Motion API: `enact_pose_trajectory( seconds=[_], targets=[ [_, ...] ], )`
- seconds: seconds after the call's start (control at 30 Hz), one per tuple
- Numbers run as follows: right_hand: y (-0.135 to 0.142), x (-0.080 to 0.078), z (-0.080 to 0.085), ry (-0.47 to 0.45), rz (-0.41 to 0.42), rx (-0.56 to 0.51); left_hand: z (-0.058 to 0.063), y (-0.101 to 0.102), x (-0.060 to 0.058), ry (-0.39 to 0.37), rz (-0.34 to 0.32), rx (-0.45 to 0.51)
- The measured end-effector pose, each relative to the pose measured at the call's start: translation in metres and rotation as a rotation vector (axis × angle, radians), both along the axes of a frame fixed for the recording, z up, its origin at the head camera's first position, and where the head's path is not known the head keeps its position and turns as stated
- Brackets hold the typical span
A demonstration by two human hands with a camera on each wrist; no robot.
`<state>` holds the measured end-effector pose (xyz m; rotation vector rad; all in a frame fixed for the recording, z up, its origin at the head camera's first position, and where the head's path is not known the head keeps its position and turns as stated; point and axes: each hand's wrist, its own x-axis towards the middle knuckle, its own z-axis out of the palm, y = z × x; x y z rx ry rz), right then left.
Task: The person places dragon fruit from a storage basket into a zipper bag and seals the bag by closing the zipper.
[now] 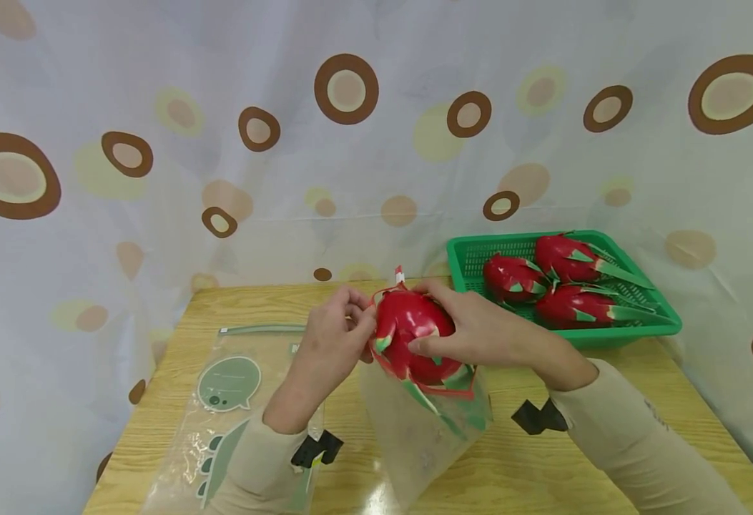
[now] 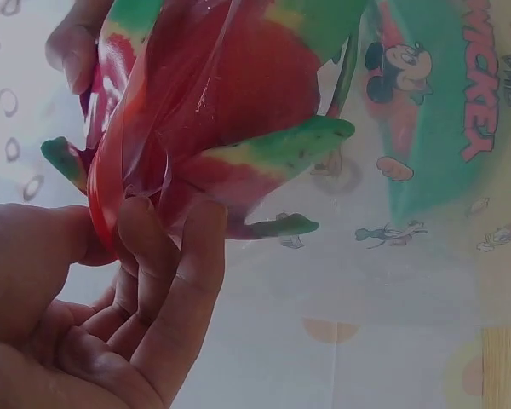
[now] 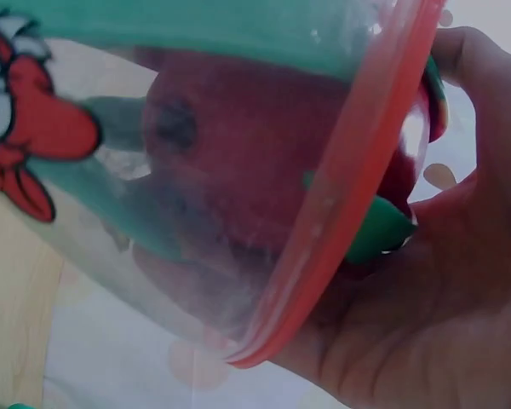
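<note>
A red dragon fruit (image 1: 415, 325) with green-tipped scales sits partly inside the mouth of a clear zip bag (image 1: 415, 443) with a red zip edge and cartoon print. My left hand (image 1: 337, 329) pinches the bag's red edge between thumb and fingers, plain in the left wrist view. My right hand (image 1: 479, 325) grips the fruit from the right, thumb on its front. Through the film in the right wrist view, the fruit's lower part (image 3: 238, 153) shows behind the red zip strip (image 3: 349, 187). The bag hangs below the fruit, over the table.
At the back right stands a green basket (image 1: 456, 268) holding three more dragon fruits (image 1: 572, 304). A second clear zip bag with a green dinosaur print (image 1: 228, 384) lies flat on the left of the wooden table (image 1: 138, 458). A patterned curtain (image 1: 376, 164) hangs behind.
</note>
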<state>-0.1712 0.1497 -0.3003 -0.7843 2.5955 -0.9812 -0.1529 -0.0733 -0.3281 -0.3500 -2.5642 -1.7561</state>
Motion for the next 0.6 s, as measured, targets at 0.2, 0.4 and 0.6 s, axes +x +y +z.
enact_pose_trajectory(
  seconds=[0.2, 0.4, 0.6],
  targets=[
    [-0.0014, 0.0002, -0.0039, -0.037, -0.042, 0.027, 0.0003, 0.0026, 0.0025, 0.077, -0.042, -0.085],
    [-0.007, 0.0026, -0.0051, -0.024, -0.13, 0.067, 0.0007, 0.0012, 0.0053, 0.109, -0.069, -0.138],
    [-0.0074, 0.003, -0.0053, 0.05, -0.166, 0.123, 0.0019, -0.0005, 0.0093, 0.06, -0.051, -0.2]
  ],
)
